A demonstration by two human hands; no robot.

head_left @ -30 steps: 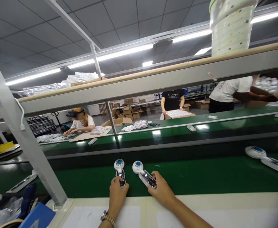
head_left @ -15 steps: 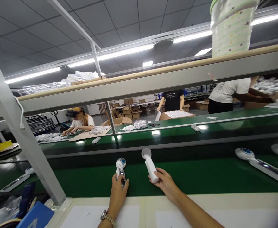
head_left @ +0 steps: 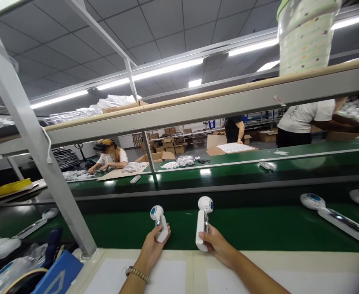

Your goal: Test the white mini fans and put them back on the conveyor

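My left hand (head_left: 151,249) grips a small white handheld fan (head_left: 160,223) with a round blue-centred head, holding it upright just above the near edge of the green conveyor belt (head_left: 247,228). My right hand (head_left: 220,246) holds a second white handheld fan (head_left: 202,220) upright by its handle, with the head on top. A dark screen or circuit part shows on the side of each handle, partly covered by my fingers. Further similar fans (head_left: 339,218) lie on the belt to the right.
A white-topped bench (head_left: 142,277) lies below my hands, and a grey steel upright (head_left: 41,139) stands to the left beside bags and a blue box. Beyond a shelf beam, co-workers (head_left: 110,157) handle white parts at a second green belt, among cardboard boxes.
Both fans have been raised and turned upright, with their sides now facing me. The right-hand fan has swung to stand closer to my left hand. The view has shifted slightly.
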